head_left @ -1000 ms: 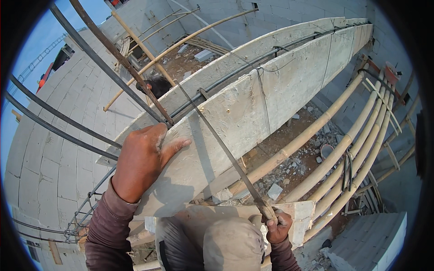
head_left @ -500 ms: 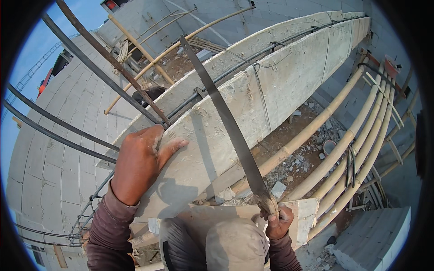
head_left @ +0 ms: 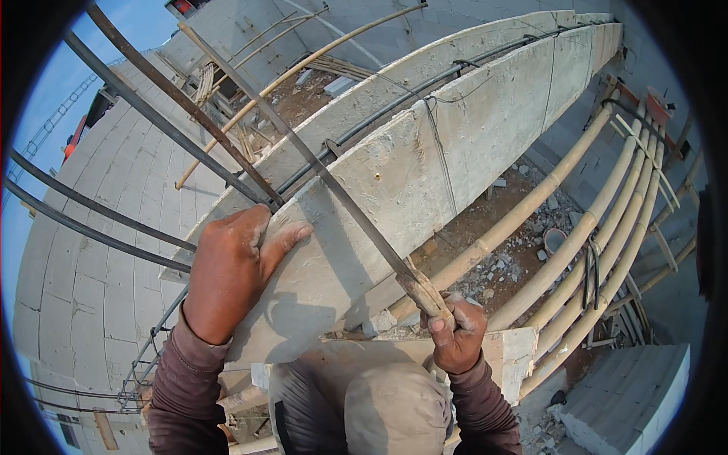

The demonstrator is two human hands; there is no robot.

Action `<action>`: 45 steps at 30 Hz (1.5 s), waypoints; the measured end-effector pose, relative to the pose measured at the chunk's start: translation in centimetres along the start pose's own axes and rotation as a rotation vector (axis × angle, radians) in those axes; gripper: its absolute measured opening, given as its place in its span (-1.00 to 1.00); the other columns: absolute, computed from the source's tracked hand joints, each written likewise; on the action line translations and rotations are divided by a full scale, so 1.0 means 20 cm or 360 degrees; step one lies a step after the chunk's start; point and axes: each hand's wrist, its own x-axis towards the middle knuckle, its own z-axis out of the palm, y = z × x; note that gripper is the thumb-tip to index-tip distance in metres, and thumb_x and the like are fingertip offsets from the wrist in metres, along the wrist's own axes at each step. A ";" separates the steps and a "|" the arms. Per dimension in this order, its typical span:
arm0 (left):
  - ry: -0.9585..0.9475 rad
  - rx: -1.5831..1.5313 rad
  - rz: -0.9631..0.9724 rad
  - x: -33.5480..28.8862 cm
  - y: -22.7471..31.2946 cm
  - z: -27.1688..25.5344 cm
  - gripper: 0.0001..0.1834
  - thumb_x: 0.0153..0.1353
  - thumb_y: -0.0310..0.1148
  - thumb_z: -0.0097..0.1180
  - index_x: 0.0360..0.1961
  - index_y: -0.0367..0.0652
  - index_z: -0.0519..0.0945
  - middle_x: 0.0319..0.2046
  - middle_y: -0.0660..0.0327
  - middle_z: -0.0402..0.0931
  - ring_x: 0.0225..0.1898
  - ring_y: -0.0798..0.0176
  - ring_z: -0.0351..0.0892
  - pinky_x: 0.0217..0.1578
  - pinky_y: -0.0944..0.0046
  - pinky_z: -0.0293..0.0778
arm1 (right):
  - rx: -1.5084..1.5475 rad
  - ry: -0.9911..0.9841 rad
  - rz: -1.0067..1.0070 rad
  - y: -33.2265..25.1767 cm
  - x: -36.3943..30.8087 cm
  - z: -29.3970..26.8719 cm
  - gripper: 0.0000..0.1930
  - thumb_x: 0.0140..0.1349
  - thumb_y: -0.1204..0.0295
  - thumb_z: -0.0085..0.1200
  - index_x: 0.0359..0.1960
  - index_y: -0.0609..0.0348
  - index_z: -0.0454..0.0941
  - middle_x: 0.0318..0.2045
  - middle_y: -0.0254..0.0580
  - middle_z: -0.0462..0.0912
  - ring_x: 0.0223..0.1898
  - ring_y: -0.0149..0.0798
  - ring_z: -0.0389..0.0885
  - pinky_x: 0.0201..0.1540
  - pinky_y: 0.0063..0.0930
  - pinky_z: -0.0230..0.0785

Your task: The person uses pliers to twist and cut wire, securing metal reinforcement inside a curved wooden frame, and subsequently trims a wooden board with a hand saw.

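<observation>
My left hand [head_left: 231, 273] is closed over the top edge of the near pale grey board [head_left: 485, 125], thumb lying on its face, beside upright rebar [head_left: 171, 98]. In my right hand [head_left: 461, 334] is the wooden handle of a handsaw, fingers wrapped round it. The long dark saw blade [head_left: 364, 220] slants up and left across the board's face and past its top edge; whether its teeth touch the board I cannot tell. A second board [head_left: 447, 57] runs alongside behind, with rebar [head_left: 394, 110] lying between the two.
Bamboo poles [head_left: 561, 265] run along the right, over rubble-strewn ground [head_left: 500, 273]. A grey block wall [head_left: 83, 250] stands at the left. Grey blocks [head_left: 629, 394] lie at the lower right. My knees [head_left: 398, 406] are bent over a board below.
My right hand has moved up slightly and the saw has tilted further left, its blade now crossing the board's top edge nearer my left hand. My left hand keeps its hold.
</observation>
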 end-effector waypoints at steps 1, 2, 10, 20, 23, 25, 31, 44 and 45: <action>-0.0020 0.0005 -0.0011 0.00 0.00 0.00 -0.48 0.29 -0.11 0.41 -0.52 -0.35 0.50 -0.64 -0.06 0.43 -0.65 0.00 0.37 -0.52 0.07 0.36 | -0.0050 -0.0034 0.0168 -0.01 -0.03 -0.01 -0.62 0.37 0.20 0.25 -0.26 0.40 0.65 -0.39 0.06 0.71 -0.42 -0.01 0.72 -0.26 -0.33 0.53; -0.0045 0.0031 -0.0044 0.00 -0.01 -0.01 -0.48 0.29 -0.11 0.41 -0.52 -0.35 0.50 -0.64 -0.06 0.44 -0.65 0.00 0.38 -0.52 0.07 0.36 | -0.0022 0.0008 0.0044 -0.01 -0.06 -0.01 -0.62 0.37 0.19 0.24 -0.27 0.40 0.65 -0.39 0.07 0.71 -0.42 0.00 0.73 -0.25 -0.32 0.54; 0.0022 0.0002 0.0028 -0.01 0.00 0.00 -0.48 0.29 -0.12 0.42 -0.53 -0.34 0.48 -0.66 -0.05 0.41 -0.66 0.01 0.36 -0.53 0.08 0.35 | -0.0093 0.0078 -0.0100 -0.09 -0.04 -0.01 -0.57 0.41 0.13 0.17 -0.31 0.38 0.63 -0.43 0.02 0.69 -0.43 -0.09 0.70 -0.29 -0.33 0.52; 0.0075 0.0001 0.0128 0.01 0.00 0.00 -0.48 0.29 -0.14 0.42 -0.53 -0.34 0.47 -0.67 -0.08 0.38 -0.67 -0.03 0.26 -0.56 0.09 0.31 | -0.0155 0.0123 0.0090 0.03 -0.29 -0.07 -0.62 0.44 0.18 0.15 -0.35 0.33 0.59 -0.55 -0.04 0.58 -0.55 -0.07 0.59 -0.42 -0.32 0.40; 0.0028 0.0022 0.0040 0.01 0.00 0.01 -0.49 0.30 -0.16 0.42 -0.53 -0.34 0.45 -0.67 -0.08 0.36 -0.67 0.03 0.23 -0.56 0.10 0.30 | 0.0054 0.0272 0.0337 0.15 -0.34 -0.10 -0.59 0.44 0.15 0.16 -0.35 0.33 0.60 -0.57 -0.06 0.57 -0.58 -0.10 0.56 -0.43 -0.36 0.38; 0.0003 0.0009 -0.0011 0.00 0.00 0.00 -0.49 0.27 -0.15 0.44 -0.53 -0.34 0.47 -0.66 -0.10 0.40 -0.66 -0.08 0.32 -0.55 0.05 0.33 | 0.0140 0.0317 0.0598 0.17 -0.37 -0.13 -0.58 0.39 0.14 0.22 -0.36 0.36 0.61 -0.56 -0.06 0.58 -0.56 -0.10 0.59 -0.43 -0.33 0.41; 0.0024 -0.0005 -0.0037 0.00 0.01 0.01 -0.49 0.24 -0.15 0.46 -0.53 -0.34 0.47 -0.66 -0.10 0.40 -0.66 -0.13 0.31 -0.55 0.04 0.33 | -0.0086 0.0152 0.0106 -0.05 -0.37 -0.18 -0.65 0.34 0.23 0.25 -0.37 0.37 0.67 -0.50 -0.01 0.66 -0.48 -0.06 0.69 -0.33 -0.30 0.51; 0.0014 -0.0036 -0.0009 0.00 -0.02 0.01 -0.47 0.22 -0.13 0.48 -0.54 -0.33 0.46 -0.65 -0.08 0.42 -0.65 -0.12 0.34 -0.55 0.05 0.34 | -0.0189 0.0035 0.0047 -0.15 -0.18 -0.10 -0.68 0.39 0.25 0.23 -0.29 0.35 0.64 -0.36 0.06 0.72 -0.38 0.04 0.75 -0.28 -0.30 0.55; 0.0031 -0.0018 0.0030 0.00 -0.02 0.01 -0.47 0.22 -0.12 0.48 -0.54 -0.33 0.46 -0.65 -0.07 0.42 -0.65 -0.11 0.34 -0.55 0.05 0.34 | -0.0174 0.0096 -0.0046 -0.14 -0.20 -0.10 -0.66 0.39 0.23 0.21 -0.29 0.35 0.65 -0.34 0.07 0.74 -0.36 0.01 0.78 -0.25 -0.32 0.57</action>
